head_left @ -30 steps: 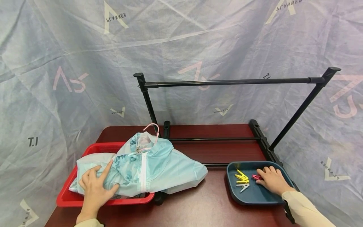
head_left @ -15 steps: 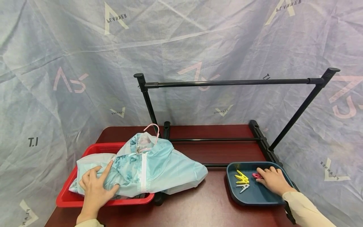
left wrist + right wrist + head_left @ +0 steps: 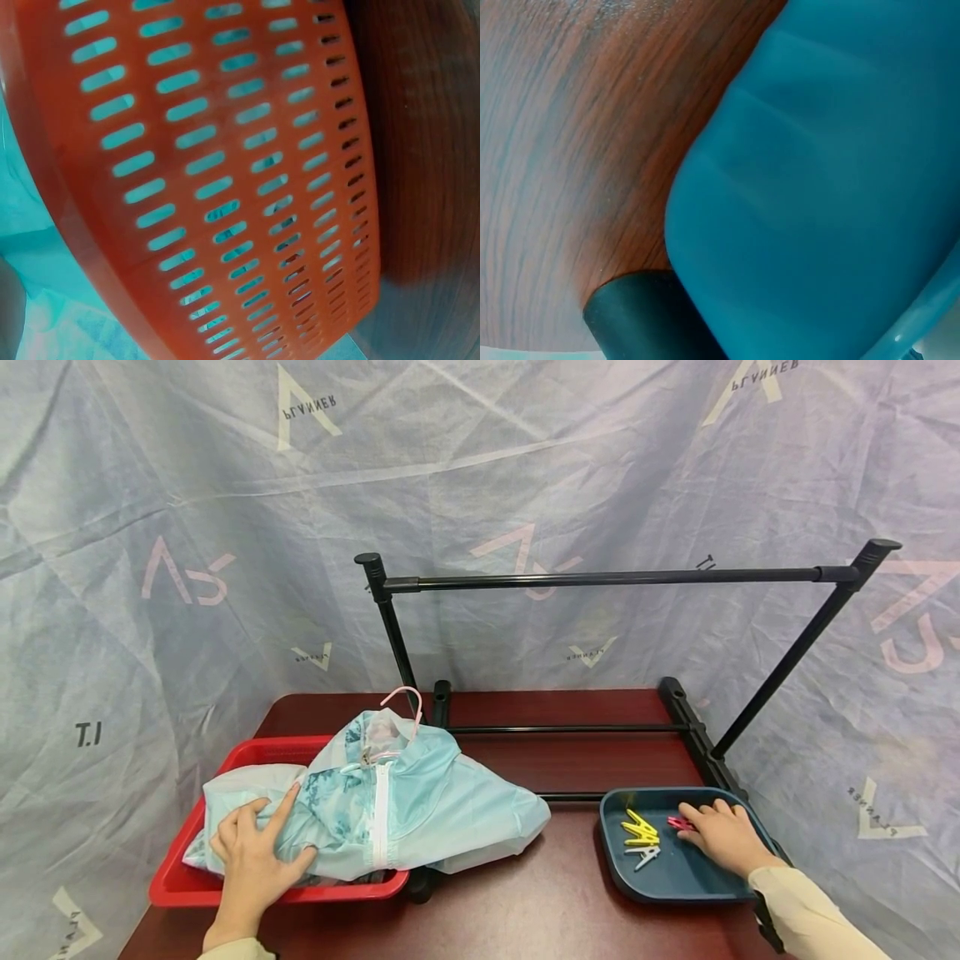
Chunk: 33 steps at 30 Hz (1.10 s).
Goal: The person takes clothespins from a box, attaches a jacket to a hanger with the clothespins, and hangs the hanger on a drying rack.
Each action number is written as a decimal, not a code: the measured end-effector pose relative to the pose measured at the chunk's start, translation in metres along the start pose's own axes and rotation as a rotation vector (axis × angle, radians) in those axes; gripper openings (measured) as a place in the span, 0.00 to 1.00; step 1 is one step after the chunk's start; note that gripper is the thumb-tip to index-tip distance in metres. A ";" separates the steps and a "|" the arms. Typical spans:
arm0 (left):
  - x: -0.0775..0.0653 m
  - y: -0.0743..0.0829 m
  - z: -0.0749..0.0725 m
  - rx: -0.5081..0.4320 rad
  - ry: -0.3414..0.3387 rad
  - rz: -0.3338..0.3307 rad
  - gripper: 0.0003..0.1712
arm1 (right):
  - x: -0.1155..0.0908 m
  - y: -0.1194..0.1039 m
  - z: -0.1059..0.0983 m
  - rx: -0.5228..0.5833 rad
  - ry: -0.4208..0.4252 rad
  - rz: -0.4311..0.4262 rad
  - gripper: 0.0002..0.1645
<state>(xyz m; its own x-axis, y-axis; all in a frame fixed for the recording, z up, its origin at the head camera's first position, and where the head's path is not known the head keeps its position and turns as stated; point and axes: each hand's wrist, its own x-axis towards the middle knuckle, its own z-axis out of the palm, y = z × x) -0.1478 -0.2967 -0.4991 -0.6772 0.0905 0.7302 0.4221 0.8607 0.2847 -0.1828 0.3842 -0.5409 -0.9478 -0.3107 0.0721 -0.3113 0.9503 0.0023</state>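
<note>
In the head view, my left hand point(image 3: 255, 852) rests with spread fingers on a light blue zip-up jacket point(image 3: 420, 810). A pink hanger point(image 3: 414, 700) pokes out at the jacket's collar. The jacket lies across a red basket point(image 3: 167, 887) and reaches over its right side. My right hand point(image 3: 723, 839) is down in a dark blue tray point(image 3: 637, 889), thumb and index finger pinching a pink clothespin point(image 3: 677, 824) that is partly hidden by the hand. Left of it lie yellow clothespins point(image 3: 640, 831) and a white clothespin point(image 3: 643, 855). Neither wrist view shows the fingers.
A black garment rack point(image 3: 600, 579) stands behind the tray and basket, its base on the dark red table point(image 3: 525, 902). Printed grey sheeting point(image 3: 480, 468) hangs around. The wrist views show the basket's slotted wall point(image 3: 217, 161) and the tray's outer wall point(image 3: 810, 187).
</note>
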 end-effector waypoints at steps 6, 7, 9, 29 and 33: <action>0.001 0.000 0.000 0.000 0.004 0.008 0.46 | 0.000 0.000 -0.001 -0.007 0.005 -0.008 0.14; 0.001 0.000 0.000 0.000 0.004 0.008 0.46 | 0.000 0.000 -0.002 -0.008 0.006 -0.008 0.14; 0.001 0.000 0.000 0.001 0.001 0.007 0.47 | 0.000 0.000 -0.003 -0.006 0.007 -0.007 0.13; 0.001 0.000 0.000 -0.005 0.000 0.006 0.47 | -0.002 -0.004 -0.009 0.002 0.012 0.007 0.12; 0.001 0.000 0.000 -0.010 0.005 0.008 0.47 | -0.002 -0.005 -0.010 -0.002 0.031 0.002 0.12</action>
<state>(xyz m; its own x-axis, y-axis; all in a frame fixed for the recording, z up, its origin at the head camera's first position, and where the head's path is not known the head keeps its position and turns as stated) -0.1482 -0.2966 -0.4985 -0.6706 0.0951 0.7357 0.4339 0.8547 0.2850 -0.1787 0.3804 -0.5310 -0.9457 -0.3084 0.1028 -0.3096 0.9508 0.0040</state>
